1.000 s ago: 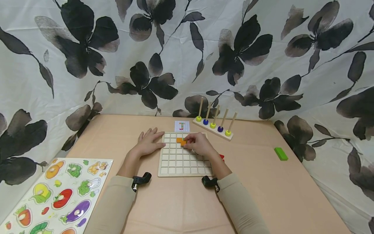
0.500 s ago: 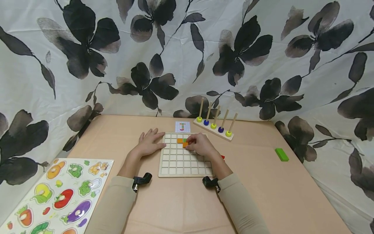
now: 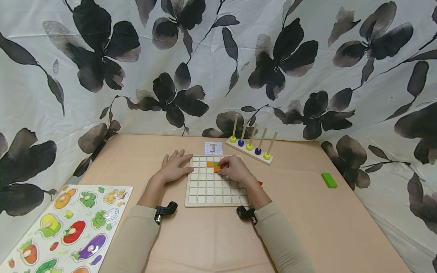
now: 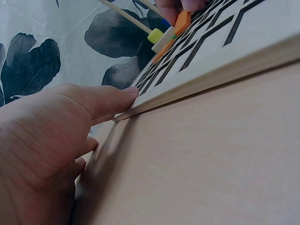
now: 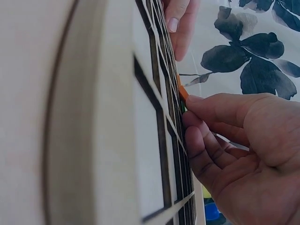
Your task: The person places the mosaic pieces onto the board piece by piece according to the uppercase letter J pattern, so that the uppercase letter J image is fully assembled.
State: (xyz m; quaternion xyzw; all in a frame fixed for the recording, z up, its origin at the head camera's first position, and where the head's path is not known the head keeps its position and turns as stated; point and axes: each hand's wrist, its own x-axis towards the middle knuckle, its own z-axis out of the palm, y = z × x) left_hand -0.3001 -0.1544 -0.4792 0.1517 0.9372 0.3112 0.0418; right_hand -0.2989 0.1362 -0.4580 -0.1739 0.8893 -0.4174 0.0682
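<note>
My right hand (image 3: 235, 168) pinches a small orange tile (image 3: 216, 169) between thumb and fingers, over the upper middle of a white gridded board (image 3: 201, 190). In the left wrist view this orange tile (image 4: 183, 22) stands tilted above the grid. Right beside it lie a green tile (image 3: 216, 163), partly covered by the fingers, and another orange tile (image 3: 209, 164). My left hand (image 3: 175, 167) is spread at the board's upper left side. Its thumb (image 4: 124, 96) rests on the board's edge, while the other fingers reach down beyond the side.
Behind the board lies a small printed grid card (image 3: 213, 148). A wooden peg rack (image 3: 263, 159) with yellow and blue rings stands at the back right. A green block (image 3: 329, 180) lies far right, a vegetable picture board (image 3: 80, 213) front left. Something red (image 3: 260, 183) peeks out behind my right wrist.
The pinched orange tile has shifted slightly toward me, and the green tile behind it now shows. My left hand stays at the board's edge.
</note>
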